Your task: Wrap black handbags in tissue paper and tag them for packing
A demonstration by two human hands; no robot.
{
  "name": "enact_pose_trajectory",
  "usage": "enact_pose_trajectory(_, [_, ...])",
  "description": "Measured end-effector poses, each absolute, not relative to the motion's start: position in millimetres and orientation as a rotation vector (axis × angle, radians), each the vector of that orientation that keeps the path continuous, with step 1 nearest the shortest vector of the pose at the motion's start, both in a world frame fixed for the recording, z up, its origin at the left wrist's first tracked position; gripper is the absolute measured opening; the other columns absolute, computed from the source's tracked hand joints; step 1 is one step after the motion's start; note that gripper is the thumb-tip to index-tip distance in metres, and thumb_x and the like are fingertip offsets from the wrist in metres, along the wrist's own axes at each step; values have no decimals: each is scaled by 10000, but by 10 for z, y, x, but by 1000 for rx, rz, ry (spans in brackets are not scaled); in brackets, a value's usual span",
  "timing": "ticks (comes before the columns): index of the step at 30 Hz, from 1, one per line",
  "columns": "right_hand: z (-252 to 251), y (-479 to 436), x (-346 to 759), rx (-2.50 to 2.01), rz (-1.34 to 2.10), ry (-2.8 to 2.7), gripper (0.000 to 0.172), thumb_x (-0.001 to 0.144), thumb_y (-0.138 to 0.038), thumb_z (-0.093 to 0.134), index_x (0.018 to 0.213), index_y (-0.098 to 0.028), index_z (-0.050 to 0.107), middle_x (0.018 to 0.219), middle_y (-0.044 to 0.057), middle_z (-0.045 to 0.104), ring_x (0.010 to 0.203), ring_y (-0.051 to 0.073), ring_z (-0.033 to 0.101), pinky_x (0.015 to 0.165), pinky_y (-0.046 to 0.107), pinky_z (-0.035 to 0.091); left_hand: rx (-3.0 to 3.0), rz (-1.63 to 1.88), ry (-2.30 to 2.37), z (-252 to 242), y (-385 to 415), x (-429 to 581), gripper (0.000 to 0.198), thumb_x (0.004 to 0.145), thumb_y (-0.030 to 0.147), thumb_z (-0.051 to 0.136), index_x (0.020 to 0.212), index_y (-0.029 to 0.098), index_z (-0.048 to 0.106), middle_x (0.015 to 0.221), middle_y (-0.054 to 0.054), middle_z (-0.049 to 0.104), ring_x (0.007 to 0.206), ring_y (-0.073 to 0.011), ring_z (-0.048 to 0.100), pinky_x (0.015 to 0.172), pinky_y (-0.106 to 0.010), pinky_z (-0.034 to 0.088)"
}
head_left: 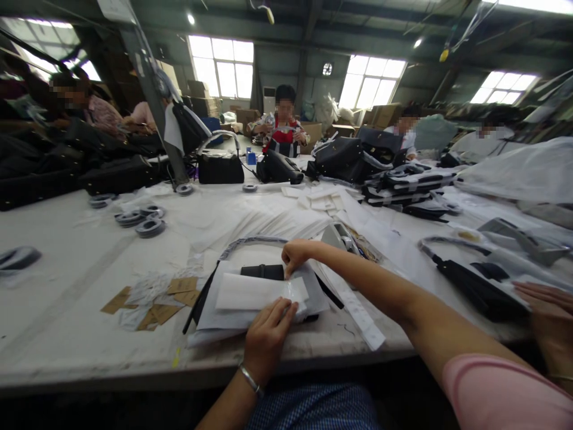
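Note:
A black handbag lies on the white table in front of me, its wrapped handle arching away. White tissue covers most of it, and a folded white sheet rests on top beside a black strap piece. My left hand presses on the near right part of the folded sheet and a clear plastic piece, fingers together and stretched out. At the strap piece's right end, my right hand is closed with fingertips pointing down; what it pinches is too small to name.
Brown cards and white tags are piled left of the bag. Wrapped rolls sit farther left. Paper strips and a grey holder are to the right. Another person's hand touches a second bag. People work across the table.

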State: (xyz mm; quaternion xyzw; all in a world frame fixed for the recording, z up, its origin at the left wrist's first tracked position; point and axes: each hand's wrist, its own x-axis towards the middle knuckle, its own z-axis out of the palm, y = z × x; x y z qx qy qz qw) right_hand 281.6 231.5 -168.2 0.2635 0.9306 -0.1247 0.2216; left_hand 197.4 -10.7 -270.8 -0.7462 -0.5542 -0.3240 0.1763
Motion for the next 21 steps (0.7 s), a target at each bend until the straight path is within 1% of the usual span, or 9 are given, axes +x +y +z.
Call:
enact_pose_trajectory(3, [-1652, 2425, 2828, 790, -340, 2604, 429, 666, -590, 800, 890, -224, 787, 790, -9, 750, 698, 142, 631, 608, 210, 387, -2101, -931, -1557, -2694, -108, 1978, 366, 925, 104, 561, 1249, 243, 657, 1198, -53, 718, 1092, -239, 676, 914, -353, 578])
enact_pose_trajectory(5, [-1605, 2437, 2852, 888, -275, 2663, 339, 747, -494, 773, 957, -228, 788, 913, 31, 767, 809, 182, 671, 666, 226, 418, -2093, -933, -1553, -2698, -109, 1980, 364, 924, 109, 568, 1247, 251, 658, 1193, -45, 720, 1086, -237, 678, 903, -352, 583])
enact_pose_trajectory(7, [-1589, 2358, 2901, 990, -189, 2736, 319, 850, -444, 674, 1068, -230, 767, 1063, 84, 751, 950, 237, 679, 729, 264, 441, -2089, -928, -1557, -2711, -108, 1982, 368, 925, 114, 572, 1253, 259, 655, 1197, -46, 719, 1088, -234, 678, 900, -346, 582])
enact_pose_trajectory(9, [-1640, 2194, 2974, 1008, -152, 2787, 381, 905, -490, 584, 1143, -237, 739, 1124, 110, 735, 1037, 269, 665, 787, 298, 453, -2079, -932, -1555, -2726, -107, 1983, 366, 928, 118, 568, 1253, 263, 656, 1192, -50, 721, 1086, -233, 680, 896, -341, 582])
enact_pose_trajectory(12, [-1818, 1925, 3089, 923, -186, 2807, 512, 878, -620, 566, 1154, -221, 729, 1131, 131, 728, 1102, 293, 639, 910, 344, 438, -2082, -929, -1548, -2736, -106, 1982, 367, 933, 123, 563, 1263, 256, 651, 1197, -61, 719, 1096, -232, 677, 913, -343, 574])
enact_pose_trajectory(15, [-1990, 1836, 3133, 909, -243, 2806, 572, 864, -661, 562, 1189, -212, 703, 1227, 149, 685, 1194, 321, 585, 1001, 400, 387, -2110, -913, -1531, -2729, -108, 1971, 381, 931, 118, 561, 1283, 245, 637, 1226, -64, 709, 1132, -238, 662, 943, -353, 559])
enact_pose_trajectory(17, [-2063, 1896, 3116, 944, -296, 2792, 552, 855, -659, 579, 1174, -227, 706, 1209, 135, 695, 1174, 325, 596, 987, 405, 392, -2126, -910, -1515, -2721, -110, 1963, 386, 934, 118, 556, 1294, 237, 626, 1249, -59, 700, 1154, -248, 650, 946, -365, 557])
enact_pose_trajectory(19, [-2103, 1990, 3089, 972, -354, 2783, 479, 852, -631, 606, 1102, -242, 732, 1121, 104, 733, 1104, 306, 637, 947, 374, 411, -2137, -905, -1510, -2715, -114, 1957, 389, 937, 119, 550, 1304, 230, 616, 1270, -52, 689, 1168, -255, 642, 947, -378, 555])
enact_pose_trajectory(21, [-2111, 2059, 3074, 984, -400, 2804, 390, 903, -573, 573, 1047, -254, 746, 1083, 75, 749, 1079, 273, 653, 927, 339, 415, -2140, -897, -1506, -2710, -117, 1957, 394, 938, 118, 549, 1310, 231, 610, 1278, -49, 685, 1169, -257, 640, 946, -388, 555])
